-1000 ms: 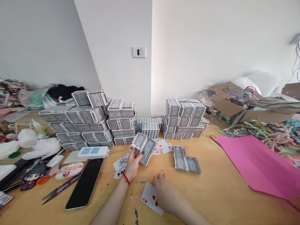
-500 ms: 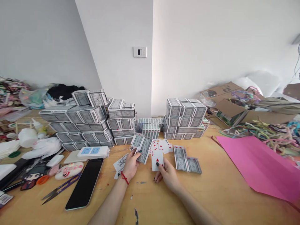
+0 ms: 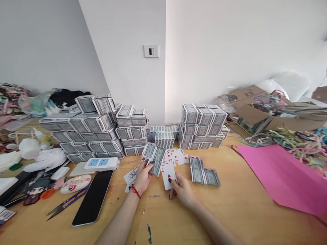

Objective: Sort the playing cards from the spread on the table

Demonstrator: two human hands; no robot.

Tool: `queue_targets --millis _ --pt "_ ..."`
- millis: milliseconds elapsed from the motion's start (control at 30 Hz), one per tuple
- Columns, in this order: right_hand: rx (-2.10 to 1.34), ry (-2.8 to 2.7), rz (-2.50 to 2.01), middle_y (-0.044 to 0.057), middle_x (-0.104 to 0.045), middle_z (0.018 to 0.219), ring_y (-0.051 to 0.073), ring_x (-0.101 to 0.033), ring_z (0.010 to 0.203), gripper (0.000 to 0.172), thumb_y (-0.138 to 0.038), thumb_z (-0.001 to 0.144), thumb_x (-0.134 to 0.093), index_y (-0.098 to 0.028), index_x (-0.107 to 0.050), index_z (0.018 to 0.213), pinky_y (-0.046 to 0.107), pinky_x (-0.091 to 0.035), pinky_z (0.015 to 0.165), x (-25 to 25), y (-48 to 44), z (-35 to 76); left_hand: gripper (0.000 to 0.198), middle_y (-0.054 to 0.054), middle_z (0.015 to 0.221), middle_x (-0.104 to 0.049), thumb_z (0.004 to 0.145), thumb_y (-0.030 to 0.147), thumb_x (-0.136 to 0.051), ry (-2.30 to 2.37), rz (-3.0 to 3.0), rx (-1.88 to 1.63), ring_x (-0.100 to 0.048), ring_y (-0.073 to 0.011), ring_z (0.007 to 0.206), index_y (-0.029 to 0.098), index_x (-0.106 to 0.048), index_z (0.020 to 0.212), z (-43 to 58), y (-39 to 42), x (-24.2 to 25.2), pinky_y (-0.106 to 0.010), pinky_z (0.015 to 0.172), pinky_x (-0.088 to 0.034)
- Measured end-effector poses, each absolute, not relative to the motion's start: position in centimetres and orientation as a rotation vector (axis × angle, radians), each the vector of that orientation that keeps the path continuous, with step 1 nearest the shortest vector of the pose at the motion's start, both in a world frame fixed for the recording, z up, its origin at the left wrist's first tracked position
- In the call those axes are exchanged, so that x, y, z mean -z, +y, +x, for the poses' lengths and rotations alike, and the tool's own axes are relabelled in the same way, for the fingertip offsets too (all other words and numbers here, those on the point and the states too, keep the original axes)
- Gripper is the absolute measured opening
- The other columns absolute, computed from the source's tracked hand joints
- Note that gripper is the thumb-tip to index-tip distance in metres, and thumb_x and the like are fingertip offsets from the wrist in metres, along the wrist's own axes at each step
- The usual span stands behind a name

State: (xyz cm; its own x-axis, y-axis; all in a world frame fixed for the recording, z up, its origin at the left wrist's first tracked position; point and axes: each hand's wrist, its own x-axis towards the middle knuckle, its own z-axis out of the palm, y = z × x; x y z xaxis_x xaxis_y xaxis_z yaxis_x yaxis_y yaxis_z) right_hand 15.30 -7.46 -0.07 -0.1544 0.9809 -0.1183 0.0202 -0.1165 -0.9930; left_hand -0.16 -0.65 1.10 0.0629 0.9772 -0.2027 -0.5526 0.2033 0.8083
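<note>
My left hand [image 3: 143, 176], with a red string at the wrist, grips a folded piece made of grey-backed playing cards [image 3: 154, 157]. Between the thumb and fingers of my right hand [image 3: 181, 188] is an ace of hearts card [image 3: 168, 175], face up and tilted, close to the right side of that piece. Loose heart cards [image 3: 181, 157] lie face up just behind. Right of my right hand rests an L-shaped folded card piece [image 3: 203, 172]. Black-and-white face-up cards [image 3: 130, 177] lie left of my left hand, partly hidden by it.
Stacked card blocks [image 3: 94, 124] stand at the back left, more card blocks [image 3: 201, 126] at the back right. A phone [image 3: 93, 198], scissors [image 3: 66, 203] and a power strip [image 3: 102, 164] lie left. Pink paper [image 3: 283, 177] and yarn [image 3: 291, 139] are at the right.
The ace of hearts in my right hand has tilted and shifted slightly left, closer to the piece in my left hand. My left hand has barely moved, and the view has shifted slightly.
</note>
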Motion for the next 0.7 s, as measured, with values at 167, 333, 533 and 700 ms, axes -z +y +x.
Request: queue_targets --millis 167,333,533,700 --pt "-1.428 -1.370 -1.241 -0.006 -0.051 0.052 0.009 -0.050 0.036 0.032 -0.051 0.077 -0.038 -0.019 -0.038 0.079 0.020 -0.039 0.038 -0.1 -7.6 15.4 0.030 -0.003 0.085 -0.066 0.057 0.018 -0.066 0.869 0.695 -1.269 -0.061 -0.0164 0.076 0.017 -0.060 0.087 -0.1 -0.9 -1.3 -0.025 0.066 -0.046" --pt "-1.475 -1.527 -1.314 -0.005 -0.052 0.053 0.008 -0.046 0.034 0.021 -0.039 0.081 -0.034 -0.019 -0.038 0.081 0.018 -0.034 0.035 -0.7 -7.8 15.6 0.032 -0.004 0.086 -0.066 0.056 0.020 -0.067 0.938 0.781 -1.224 -0.061 -0.0168 0.072 0.016 -0.061 0.087 0.2 -1.1 -1.5 -0.024 0.061 -0.045" --pt "-1.227 -1.775 -1.446 -0.003 -0.050 0.054 0.009 -0.046 0.044 0.009 -0.023 0.079 -0.034 -0.018 -0.040 0.073 0.019 -0.032 0.041 -1.1 -7.7 16.2 0.029 -0.003 0.089 -0.066 0.057 0.017 -0.065 0.917 0.782 -1.213 -0.060 -0.0156 0.070 0.018 -0.062 0.086 0.1 -1.1 -1.4 -0.026 0.065 -0.044" --pt "-1.151 -1.895 -1.489 0.001 -0.054 0.066 0.011 -0.049 0.058 0.009 -0.021 0.080 -0.036 -0.017 -0.042 0.074 0.020 -0.033 0.050 -1.7 -7.5 16.6 0.030 -0.005 0.095 -0.065 0.059 0.018 -0.065 0.899 0.806 -1.212 -0.061 -0.0187 0.078 0.017 -0.062 0.088 0.0 -1.2 -1.3 -0.027 0.068 -0.045"
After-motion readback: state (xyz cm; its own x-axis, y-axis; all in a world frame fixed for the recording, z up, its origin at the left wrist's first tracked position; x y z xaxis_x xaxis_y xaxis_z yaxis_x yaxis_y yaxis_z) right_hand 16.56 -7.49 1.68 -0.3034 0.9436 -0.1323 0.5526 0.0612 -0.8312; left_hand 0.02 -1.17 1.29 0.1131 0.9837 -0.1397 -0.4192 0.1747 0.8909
